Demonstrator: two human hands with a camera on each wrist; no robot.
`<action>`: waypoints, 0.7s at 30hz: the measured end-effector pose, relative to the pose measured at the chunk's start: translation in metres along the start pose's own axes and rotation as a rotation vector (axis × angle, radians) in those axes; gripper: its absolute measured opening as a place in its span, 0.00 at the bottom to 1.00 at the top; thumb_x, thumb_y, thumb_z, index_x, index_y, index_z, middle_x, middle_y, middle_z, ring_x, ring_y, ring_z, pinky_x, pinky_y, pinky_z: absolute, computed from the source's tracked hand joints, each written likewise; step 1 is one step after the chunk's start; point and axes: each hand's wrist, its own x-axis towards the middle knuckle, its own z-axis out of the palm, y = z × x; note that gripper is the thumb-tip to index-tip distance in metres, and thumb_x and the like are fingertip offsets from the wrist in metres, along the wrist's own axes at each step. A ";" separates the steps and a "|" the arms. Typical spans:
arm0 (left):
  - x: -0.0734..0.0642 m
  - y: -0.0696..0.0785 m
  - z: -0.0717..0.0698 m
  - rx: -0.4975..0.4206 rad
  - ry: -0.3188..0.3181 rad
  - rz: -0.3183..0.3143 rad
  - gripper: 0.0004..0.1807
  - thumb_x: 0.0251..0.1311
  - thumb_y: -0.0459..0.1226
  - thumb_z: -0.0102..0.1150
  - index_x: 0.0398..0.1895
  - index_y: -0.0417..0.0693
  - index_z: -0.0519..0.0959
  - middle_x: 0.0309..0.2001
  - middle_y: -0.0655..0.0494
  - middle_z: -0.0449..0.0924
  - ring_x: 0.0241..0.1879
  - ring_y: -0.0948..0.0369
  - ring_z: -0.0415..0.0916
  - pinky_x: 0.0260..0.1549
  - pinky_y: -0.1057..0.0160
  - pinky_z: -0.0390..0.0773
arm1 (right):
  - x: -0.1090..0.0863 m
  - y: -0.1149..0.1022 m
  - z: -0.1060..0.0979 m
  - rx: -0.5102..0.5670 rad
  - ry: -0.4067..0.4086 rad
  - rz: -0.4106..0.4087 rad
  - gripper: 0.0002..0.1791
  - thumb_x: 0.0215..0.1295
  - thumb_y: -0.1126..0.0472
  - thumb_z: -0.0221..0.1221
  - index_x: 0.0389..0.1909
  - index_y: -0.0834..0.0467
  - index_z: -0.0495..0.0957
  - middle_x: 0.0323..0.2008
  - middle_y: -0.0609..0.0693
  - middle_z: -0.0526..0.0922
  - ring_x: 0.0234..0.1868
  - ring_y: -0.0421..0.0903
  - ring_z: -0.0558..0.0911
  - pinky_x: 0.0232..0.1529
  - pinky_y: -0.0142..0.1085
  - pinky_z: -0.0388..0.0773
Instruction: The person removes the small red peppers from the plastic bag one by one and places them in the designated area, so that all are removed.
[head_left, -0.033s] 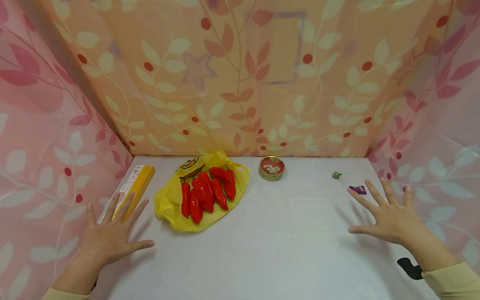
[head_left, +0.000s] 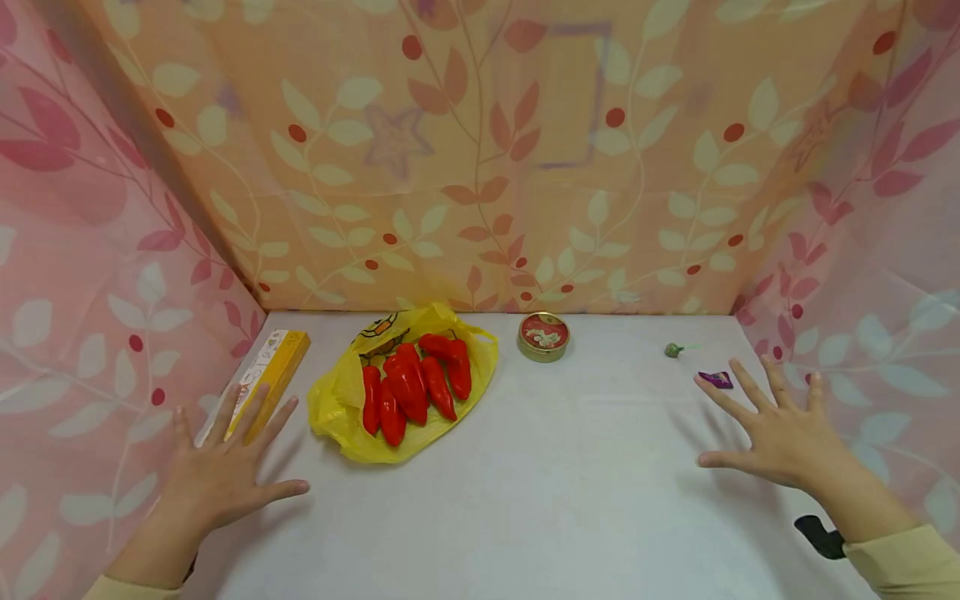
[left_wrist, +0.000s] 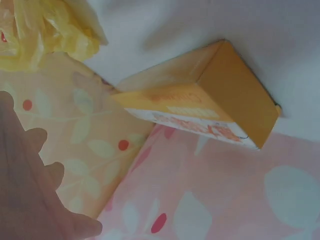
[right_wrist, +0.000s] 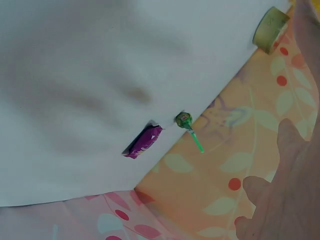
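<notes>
My left hand (head_left: 213,483) is held over the table's left side with fingers spread, holding nothing. In the head view its fingertips overlap the near end of a long yellow-and-white box (head_left: 279,375), which shows end-on in the left wrist view. Right of that hand lies an open yellow plastic bag (head_left: 337,417) with several shiny red peppers (head_left: 407,387) on it. My right hand (head_left: 787,437), also spread and holding nothing, hovers at the right. Just beyond its fingertips are a small purple-wrapped sweet (right_wrist: 144,141) and a lollipop (right_wrist: 184,120) with a green stick.
A round, gold-rimmed tin (head_left: 543,337) with a red patterned lid stands at the back middle of the white table (head_left: 555,492). A black object (head_left: 820,537) shows beside the right wrist. Floral cloth walls (head_left: 480,167) close off the back and both sides.
</notes>
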 end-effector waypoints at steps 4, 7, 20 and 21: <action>0.001 0.002 0.001 -0.018 -0.038 -0.021 0.63 0.47 0.81 0.50 0.82 0.70 0.38 0.82 0.46 0.37 0.79 0.43 0.17 0.61 0.22 0.15 | 0.001 0.001 -0.003 0.007 0.011 -0.002 0.60 0.48 0.15 0.55 0.80 0.30 0.42 0.80 0.63 0.44 0.77 0.72 0.27 0.60 0.71 0.06; 0.003 0.006 0.000 -0.061 -0.088 -0.048 0.62 0.49 0.79 0.50 0.82 0.69 0.37 0.81 0.41 0.41 0.79 0.37 0.28 0.60 0.21 0.14 | 0.003 0.001 -0.010 0.080 -0.020 0.004 0.60 0.51 0.18 0.57 0.80 0.30 0.39 0.80 0.63 0.42 0.77 0.72 0.27 0.60 0.76 0.13; 0.032 0.023 -0.006 -0.681 -0.134 -0.138 0.56 0.65 0.64 0.55 0.80 0.72 0.25 0.60 0.37 0.74 0.51 0.43 0.75 0.40 0.47 0.84 | 0.032 -0.026 -0.039 0.443 -0.047 -0.034 0.58 0.57 0.30 0.65 0.81 0.36 0.42 0.79 0.67 0.47 0.78 0.73 0.39 0.64 0.80 0.43; 0.035 0.025 -0.003 -0.731 -0.122 -0.151 0.57 0.65 0.63 0.56 0.79 0.72 0.24 0.55 0.39 0.75 0.47 0.47 0.75 0.36 0.54 0.84 | 0.034 -0.029 -0.040 0.460 -0.041 -0.039 0.57 0.58 0.31 0.65 0.81 0.36 0.42 0.79 0.66 0.49 0.78 0.72 0.43 0.63 0.79 0.48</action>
